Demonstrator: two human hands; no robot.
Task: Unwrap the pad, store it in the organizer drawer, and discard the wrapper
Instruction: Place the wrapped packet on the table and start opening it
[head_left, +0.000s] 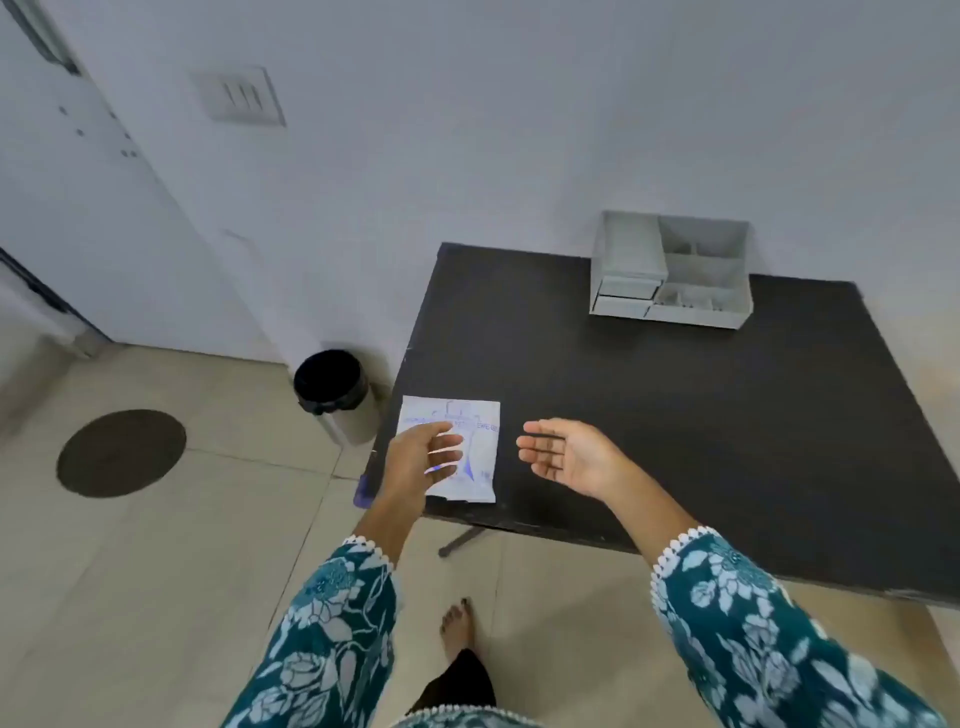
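A wrapped pad (467, 431), white with blue print, lies flat at the near left corner of the dark table (675, 415). My left hand (423, 457) hovers over its left half with fingers spread, holding nothing. My right hand (566, 457) is open, palm turned inward, just to the right of the pad and apart from it. A white organizer (670, 270) with small drawers on its left and open compartments on its right stands at the table's far edge by the wall.
A small bin (337, 389) with a black liner stands on the tiled floor left of the table, against the wall. A round dark floor cover (122, 452) lies further left. My bare foot (457, 626) is near the table's front edge.
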